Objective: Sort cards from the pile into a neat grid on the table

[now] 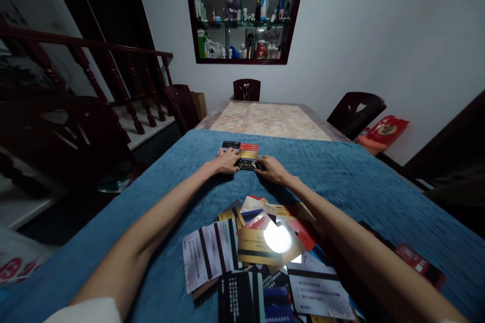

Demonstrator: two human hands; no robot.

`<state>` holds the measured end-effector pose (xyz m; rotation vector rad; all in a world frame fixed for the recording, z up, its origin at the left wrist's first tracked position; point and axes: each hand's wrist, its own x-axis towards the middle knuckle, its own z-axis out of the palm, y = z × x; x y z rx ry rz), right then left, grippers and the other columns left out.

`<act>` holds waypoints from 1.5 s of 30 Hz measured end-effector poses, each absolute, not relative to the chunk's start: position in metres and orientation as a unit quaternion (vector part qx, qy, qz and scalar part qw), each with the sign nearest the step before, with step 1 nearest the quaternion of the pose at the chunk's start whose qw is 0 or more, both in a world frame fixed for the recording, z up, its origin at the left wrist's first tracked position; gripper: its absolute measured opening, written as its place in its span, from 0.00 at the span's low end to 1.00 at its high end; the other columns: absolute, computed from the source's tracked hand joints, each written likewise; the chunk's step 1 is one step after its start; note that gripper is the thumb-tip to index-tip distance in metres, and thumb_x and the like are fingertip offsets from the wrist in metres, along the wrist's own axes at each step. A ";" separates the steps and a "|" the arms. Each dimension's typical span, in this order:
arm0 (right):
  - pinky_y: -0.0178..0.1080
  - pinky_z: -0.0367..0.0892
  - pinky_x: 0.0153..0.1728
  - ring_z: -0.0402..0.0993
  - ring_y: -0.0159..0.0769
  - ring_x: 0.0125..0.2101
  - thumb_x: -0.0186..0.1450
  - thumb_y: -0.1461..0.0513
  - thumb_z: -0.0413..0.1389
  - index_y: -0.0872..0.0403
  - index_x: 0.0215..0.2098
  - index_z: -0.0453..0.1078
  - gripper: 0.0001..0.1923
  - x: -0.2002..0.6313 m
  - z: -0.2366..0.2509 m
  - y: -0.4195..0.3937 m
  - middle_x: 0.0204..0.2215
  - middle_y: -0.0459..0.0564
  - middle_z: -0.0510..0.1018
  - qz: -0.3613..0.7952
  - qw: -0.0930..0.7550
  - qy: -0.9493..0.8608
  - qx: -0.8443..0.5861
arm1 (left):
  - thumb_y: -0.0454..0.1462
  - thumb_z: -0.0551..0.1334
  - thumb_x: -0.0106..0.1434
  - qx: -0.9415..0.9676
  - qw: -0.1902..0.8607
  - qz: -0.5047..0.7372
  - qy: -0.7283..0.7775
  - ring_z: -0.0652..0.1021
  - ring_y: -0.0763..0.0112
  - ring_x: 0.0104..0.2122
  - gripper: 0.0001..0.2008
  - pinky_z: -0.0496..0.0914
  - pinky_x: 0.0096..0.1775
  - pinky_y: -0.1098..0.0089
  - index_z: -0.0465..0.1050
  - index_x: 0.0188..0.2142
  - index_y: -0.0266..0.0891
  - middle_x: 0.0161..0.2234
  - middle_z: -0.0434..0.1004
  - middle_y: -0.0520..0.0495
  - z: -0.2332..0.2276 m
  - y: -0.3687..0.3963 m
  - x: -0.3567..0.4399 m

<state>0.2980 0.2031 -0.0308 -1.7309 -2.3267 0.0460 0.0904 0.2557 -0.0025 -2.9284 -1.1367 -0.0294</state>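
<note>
Squaring a few laid-out cards (242, 155) at frame centre, left hand (226, 161) and right hand (271, 168) grip flat, fingers spread; loose pile (261, 252) below unsorted.

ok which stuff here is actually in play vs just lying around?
In play:
- left hand and right hand, both on the small group of cards laid out far across the blue cloth
- loose pile of cards near the person, between the forearms

Lying about:
- chairs
- wall shelf with bottles and a plush toy
- red bag
</note>
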 end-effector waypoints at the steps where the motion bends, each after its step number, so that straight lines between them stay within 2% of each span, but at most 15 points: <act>1: 0.35 0.63 0.44 0.73 0.40 0.43 0.64 0.60 0.56 0.58 0.48 0.75 0.16 0.298 -0.031 0.203 0.45 0.58 0.78 0.015 0.121 -0.796 -0.593 | 0.36 0.59 0.59 -0.933 0.001 -0.011 -0.359 0.65 0.52 0.53 0.16 0.58 0.54 0.46 0.71 0.48 0.39 0.51 0.70 0.39 -0.003 0.256 0.090; 9: 0.34 0.63 0.44 0.73 0.40 0.42 0.64 0.59 0.56 0.57 0.46 0.76 0.15 0.297 -0.029 0.199 0.43 0.57 0.78 0.010 0.123 -0.793 -0.596 | 0.36 0.60 0.59 -0.936 0.003 -0.036 -0.350 0.65 0.52 0.53 0.14 0.57 0.54 0.48 0.71 0.46 0.38 0.48 0.72 0.40 -0.004 0.257 0.090; 14: 0.34 0.63 0.44 0.73 0.39 0.42 0.64 0.60 0.56 0.54 0.48 0.76 0.15 0.294 -0.026 0.197 0.43 0.56 0.77 0.008 0.126 -0.787 -0.605 | 0.35 0.59 0.59 -0.940 0.007 -0.047 -0.339 0.65 0.53 0.53 0.11 0.58 0.53 0.49 0.72 0.42 0.38 0.48 0.73 0.40 -0.005 0.256 0.090; 22: 0.36 0.63 0.45 0.73 0.41 0.44 0.65 0.60 0.55 0.53 0.48 0.76 0.15 0.291 -0.027 0.192 0.45 0.57 0.76 0.003 0.124 -0.777 -0.617 | 0.33 0.57 0.59 -0.937 0.022 -0.053 -0.345 0.65 0.52 0.52 0.11 0.61 0.50 0.51 0.74 0.40 0.38 0.47 0.73 0.39 -0.007 0.252 0.095; 34: 0.34 0.64 0.43 0.74 0.40 0.42 0.64 0.63 0.55 0.56 0.52 0.73 0.18 0.290 -0.021 0.185 0.45 0.58 0.77 0.003 0.123 -0.782 -0.612 | 0.31 0.56 0.60 -0.934 0.056 -0.070 -0.346 0.63 0.50 0.55 0.14 0.59 0.52 0.47 0.73 0.44 0.36 0.51 0.70 0.36 -0.004 0.230 0.096; 45: 0.36 0.63 0.45 0.72 0.41 0.45 0.64 0.64 0.55 0.56 0.53 0.73 0.18 0.298 -0.012 0.163 0.46 0.57 0.77 -0.006 0.154 -0.789 -0.595 | 0.32 0.56 0.62 -0.934 0.065 -0.104 -0.334 0.63 0.52 0.56 0.14 0.57 0.54 0.48 0.72 0.47 0.38 0.50 0.72 0.38 0.001 0.193 0.079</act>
